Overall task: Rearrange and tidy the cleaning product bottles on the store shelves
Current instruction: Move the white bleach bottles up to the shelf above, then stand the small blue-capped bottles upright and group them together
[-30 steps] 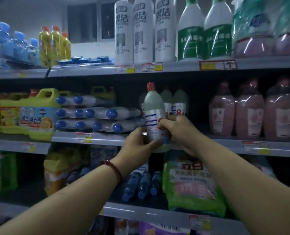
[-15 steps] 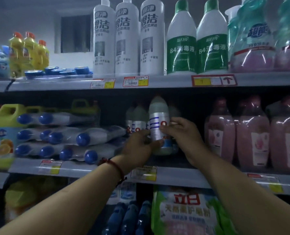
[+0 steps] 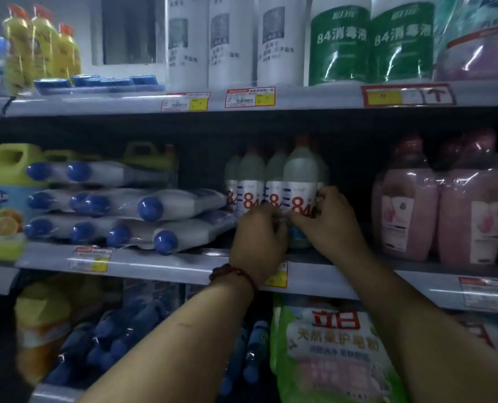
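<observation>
A pale plastic bottle (image 3: 300,175) with a red "84" on its white label stands upright on the grey middle shelf (image 3: 184,264). It is at the front right of a small group of similar 84 bottles (image 3: 250,181). Both hands hold its lower part. The left hand (image 3: 258,237), with a red bead bracelet (image 3: 236,271) on the wrist, curls its fingers against the left side of the label. The right hand (image 3: 329,222) has its fingers curled round the right side. The base is hidden behind the hands, so perhaps it rests on the shelf. To the left, blue-capped white bottles (image 3: 154,207) lie stacked on their sides. To the right stand pink bottles (image 3: 404,210).
</observation>
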Demonstrator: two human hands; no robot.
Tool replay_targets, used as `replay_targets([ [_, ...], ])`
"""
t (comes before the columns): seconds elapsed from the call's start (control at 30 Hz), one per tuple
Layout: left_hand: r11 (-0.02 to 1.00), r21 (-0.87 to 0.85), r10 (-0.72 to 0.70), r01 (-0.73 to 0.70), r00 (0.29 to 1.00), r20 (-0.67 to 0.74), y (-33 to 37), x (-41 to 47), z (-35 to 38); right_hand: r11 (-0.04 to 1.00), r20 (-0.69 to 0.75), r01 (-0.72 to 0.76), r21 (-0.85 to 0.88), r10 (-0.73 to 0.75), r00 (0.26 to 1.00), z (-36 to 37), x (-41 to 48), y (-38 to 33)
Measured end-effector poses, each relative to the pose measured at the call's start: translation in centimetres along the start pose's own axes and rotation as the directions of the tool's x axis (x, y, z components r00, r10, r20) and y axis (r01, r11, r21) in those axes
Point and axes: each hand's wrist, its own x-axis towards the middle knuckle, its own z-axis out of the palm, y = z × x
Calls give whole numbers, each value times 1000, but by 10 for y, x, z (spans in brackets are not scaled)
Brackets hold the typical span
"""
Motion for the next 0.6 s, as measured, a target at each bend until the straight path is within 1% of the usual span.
replay_targets([
  [0.1, 994, -34, 101, -101, 995, -5, 4, -16, -19, 996, -68, 35, -85, -41, 997, -6, -8, -12],
  [0.2, 981, 57, 185, -187, 982, 26, -3, -44, -53, 980, -116, 131, -149, -149, 982, -11, -17, -22],
  [0.23, 980, 77, 180, -183, 983, 41, -6, -54, -67, 966, -122, 182, -185, -206, 971, -11, -21, -25],
  [0.3, 986, 72, 143, -149, 986, 83, -12, -72, -96, 908, -100, 300, -293, -341, 935, -11, -29, -31],
  [0.37, 981, 110, 142, -157, 980, 139, -18, -88, -123, 817, -24, 419, -395, -466, 885, -10, -36, -39],
  [0.4, 976, 139, 144, -169, 975, 169, -22, -95, -135, 788, 20, 457, -413, -493, 870, -7, -39, -43],
  [0.43, 968, 174, 146, -179, 971, 189, -25, -102, -145, 781, 58, 475, -406, -497, 866, -3, -42, -47],
  [0.5, 953, 243, 134, -178, 973, 190, -31, -112, -163, 803, 112, 487, -343, -480, 870, 9, -52, -59],
  [0.6, 935, 319, 116, -155, 983, 139, -37, -118, -185, 850, 156, 501, -163, -479, 864, 30, -69, -86],
])
